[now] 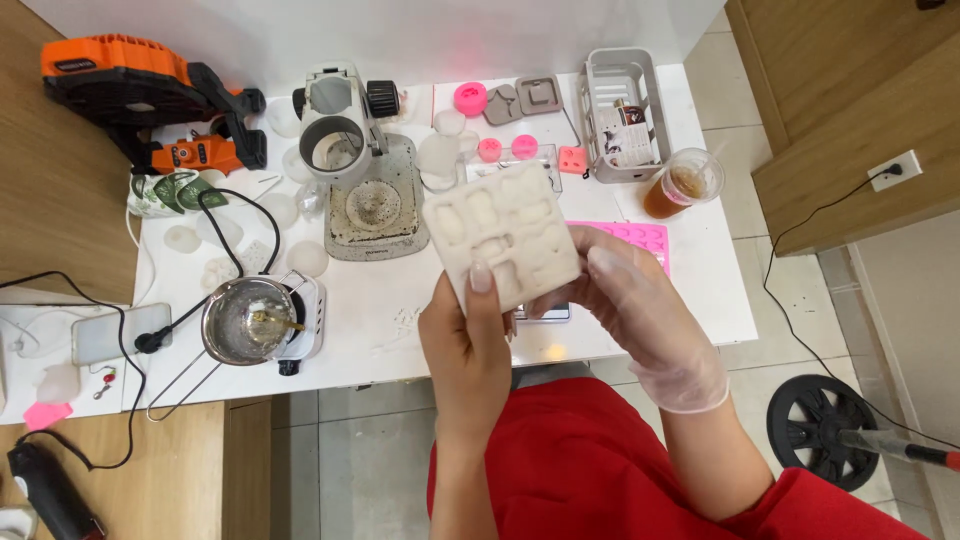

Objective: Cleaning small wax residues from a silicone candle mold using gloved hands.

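Observation:
Both hands hold up a white square silicone mould (500, 235) with several rounded cavities, above the white table (380, 320). My left hand (462, 335) is bare and grips the mould's lower edge, thumb on its face. On the lower right corner is my right hand (640, 305), which wears a clear glove. A pink mould tray (635, 238) lies partly hidden behind the right hand.
A small metal pot on a white hot plate (258, 320) sits at left, a stereo microscope (350, 140) at the back. Also there: an orange tool (140, 95), pink moulds (470, 97), a white rack (620, 110), a cup of brown drink (685, 182), a phone (120, 332), cables.

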